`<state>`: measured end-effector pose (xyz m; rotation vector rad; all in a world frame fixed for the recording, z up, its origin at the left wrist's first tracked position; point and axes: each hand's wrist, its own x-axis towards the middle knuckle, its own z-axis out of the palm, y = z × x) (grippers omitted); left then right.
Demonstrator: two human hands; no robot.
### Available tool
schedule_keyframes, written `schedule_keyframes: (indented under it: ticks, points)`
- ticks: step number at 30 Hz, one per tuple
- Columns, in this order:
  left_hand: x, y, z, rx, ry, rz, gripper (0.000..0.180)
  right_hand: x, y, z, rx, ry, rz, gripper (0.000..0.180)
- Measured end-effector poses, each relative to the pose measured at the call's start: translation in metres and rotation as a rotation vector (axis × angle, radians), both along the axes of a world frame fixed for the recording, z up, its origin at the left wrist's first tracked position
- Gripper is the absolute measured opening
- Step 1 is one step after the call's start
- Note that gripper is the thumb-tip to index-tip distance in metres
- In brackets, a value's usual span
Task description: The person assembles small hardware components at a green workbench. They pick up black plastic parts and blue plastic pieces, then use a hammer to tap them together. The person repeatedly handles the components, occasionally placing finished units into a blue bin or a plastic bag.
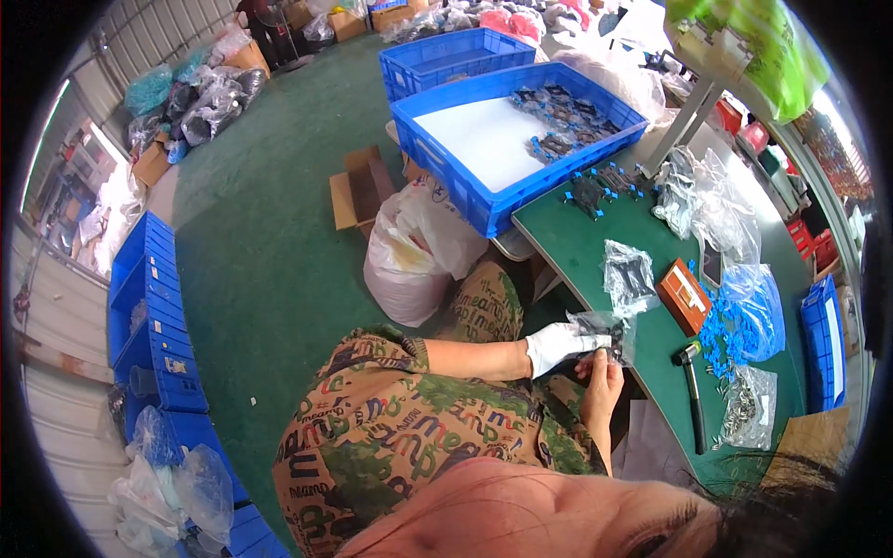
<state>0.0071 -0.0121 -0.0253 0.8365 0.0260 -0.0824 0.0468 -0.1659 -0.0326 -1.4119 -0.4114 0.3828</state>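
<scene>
Gripping a clear bag (630, 345), left hand (556, 348) and right hand (603, 385) meet by the table edge (659, 370)

The green table (593, 253) carries a hammer (695, 395), a brown box (685, 298), loose blue pieces (713, 337) beside a blue bag (755, 312), a clear bag of metal pieces (746, 409), crumpled plastic (724, 212) and dark parts with blue tips (587, 194).
</scene>
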Motion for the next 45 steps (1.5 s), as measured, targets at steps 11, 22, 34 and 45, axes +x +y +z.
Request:
schedule_keyframes:
  ticks: [11,22,34,45]
  points:
    - [-0.006,0.066,0.006,0.511,-0.099,0.598,0.019,0.034,-0.036,-0.012,-0.303,-0.469,-0.122,0.028]
    - [-0.017,0.048,0.002,1.038,-0.056,0.071,0.031,0.021,-0.022,0.01,-0.434,-0.62,0.116,0.024]
    - [-0.021,0.05,0.007,-0.029,0.009,0.069,0.029,0.021,-0.024,0.035,-0.241,-0.115,0.252,0.029]
    - [-0.025,0.034,0.012,0.325,-0.11,0.145,0.031,0.016,-0.012,0.011,-0.146,-0.125,0.106,0.021]
